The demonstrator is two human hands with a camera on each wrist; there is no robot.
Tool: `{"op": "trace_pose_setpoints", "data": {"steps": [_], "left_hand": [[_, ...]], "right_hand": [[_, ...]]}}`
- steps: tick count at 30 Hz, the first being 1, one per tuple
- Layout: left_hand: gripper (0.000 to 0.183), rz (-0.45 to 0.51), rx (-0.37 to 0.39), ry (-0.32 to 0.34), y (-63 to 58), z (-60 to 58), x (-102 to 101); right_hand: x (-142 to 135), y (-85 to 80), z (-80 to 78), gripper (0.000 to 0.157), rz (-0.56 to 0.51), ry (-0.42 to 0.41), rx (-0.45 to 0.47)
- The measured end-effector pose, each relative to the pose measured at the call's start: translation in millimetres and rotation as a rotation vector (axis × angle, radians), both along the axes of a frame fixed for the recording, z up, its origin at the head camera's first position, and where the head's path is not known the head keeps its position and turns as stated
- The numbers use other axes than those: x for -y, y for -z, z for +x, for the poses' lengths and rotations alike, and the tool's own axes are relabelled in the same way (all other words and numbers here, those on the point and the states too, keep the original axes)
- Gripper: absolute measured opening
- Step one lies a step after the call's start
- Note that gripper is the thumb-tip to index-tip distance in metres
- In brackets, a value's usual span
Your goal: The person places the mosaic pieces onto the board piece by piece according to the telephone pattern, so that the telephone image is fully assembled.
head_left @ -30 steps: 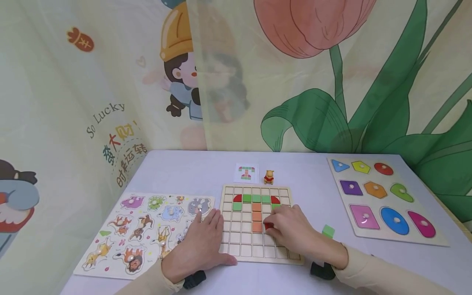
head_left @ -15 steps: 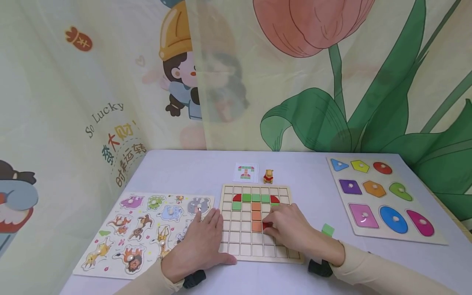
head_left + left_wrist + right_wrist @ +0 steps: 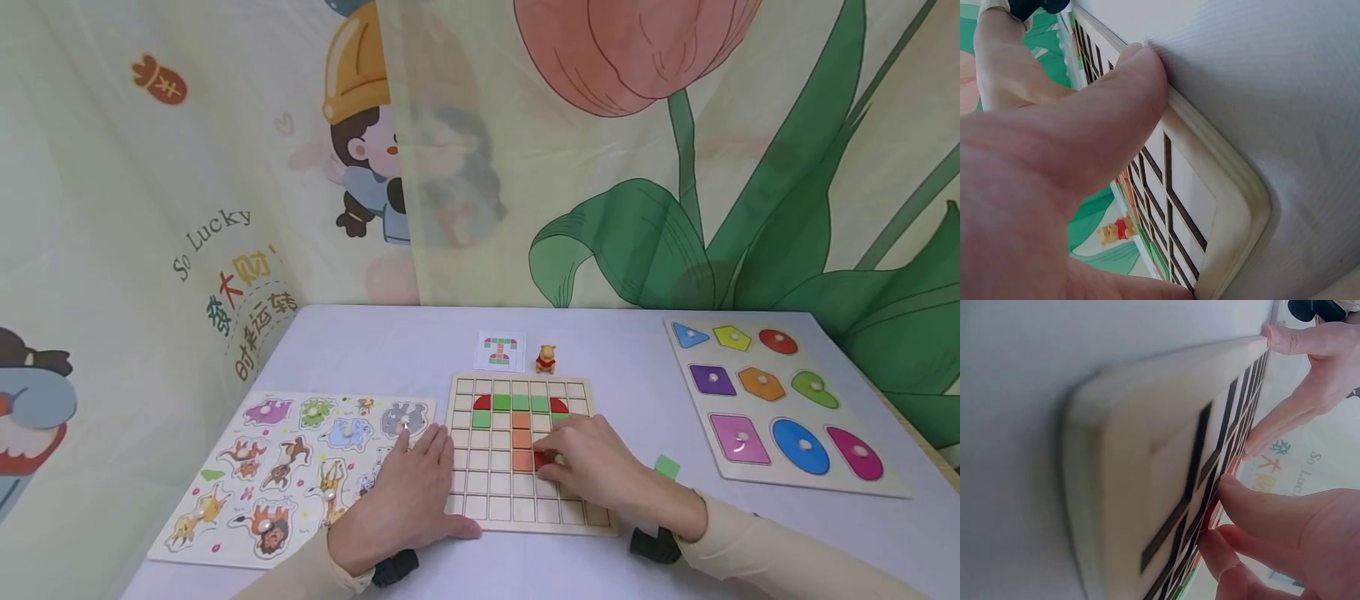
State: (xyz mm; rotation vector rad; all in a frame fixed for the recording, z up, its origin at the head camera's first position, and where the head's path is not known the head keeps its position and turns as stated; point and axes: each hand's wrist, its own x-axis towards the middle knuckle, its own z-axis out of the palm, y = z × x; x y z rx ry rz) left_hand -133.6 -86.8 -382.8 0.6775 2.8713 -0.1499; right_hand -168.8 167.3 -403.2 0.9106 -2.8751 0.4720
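Note:
In the head view a wooden grid board (image 3: pixel 501 507) lies on the table, with green and red tiles across its upper part and a column of orange tiles (image 3: pixel 521 440) below them. My right hand (image 3: pixel 592 458) pinches a red tile (image 3: pixel 1212 512) between thumb and fingers, down at the board's surface just right of the lowest orange tile. The fingers partly cover that tile. My left hand (image 3: pixel 416 492) has straight fingers along the board's left side, its thumb (image 3: pixel 1141 75) touching the near edge.
A pattern card (image 3: pixel 499 352) and a small bear figurine (image 3: pixel 545 359) stand behind the board. An animal puzzle (image 3: pixel 281 467) lies left, partly under my left hand. A shape puzzle (image 3: pixel 780 408) lies right. One loose green tile (image 3: pixel 667 467) sits beside my right wrist.
My right hand stays over the same part of the board with only a slight shift of the fingers; a bit more of the red tile shows. My left hand keeps still.

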Motion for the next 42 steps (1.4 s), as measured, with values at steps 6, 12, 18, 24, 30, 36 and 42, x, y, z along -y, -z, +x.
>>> {"op": "trace_pose_setpoints", "data": {"steps": [6, 12, 18, 24, 30, 36, 42], "left_hand": [[0.115, -0.008, -0.002, 0.004, 0.0, 0.0, -0.5], [0.115, -0.007, 0.005, 0.007, 0.5, -0.1, -1.2], [0.116, -0.003, 0.005, 0.008, 0.5, -0.9, -1.5], [0.115, -0.012, 0.01, 0.003, -0.7, -1.4, -1.8], [0.116, -0.012, 0.025, -0.01, -0.6, -1.8, -1.2], [0.117, 0.001, 0.026, -0.013, 0.0, -1.9, -0.5], [0.116, 0.0, 0.017, -0.006, 0.9, -1.4, 0.2]], "right_hand": [[-3.1, -1.3, 1.7, 0.03, -0.023, 0.011, 0.043], [-14.5, -4.2, 4.1, 0.035, -0.075, 0.08, 0.067], [-39.3, -13.0, 7.0, 0.039, -0.06, 0.18, 0.013], [-70.5, -18.4, 12.7, 0.042, -0.025, 0.282, 0.035], [-92.0, -15.0, 22.6, 0.043, 0.005, 0.376, 0.1], [-101.3, -10.3, 32.8, 0.041, 0.031, 0.399, 0.151], [-99.7, -7.0, 40.8, 0.036, 0.103, 0.373, 0.155]]}}
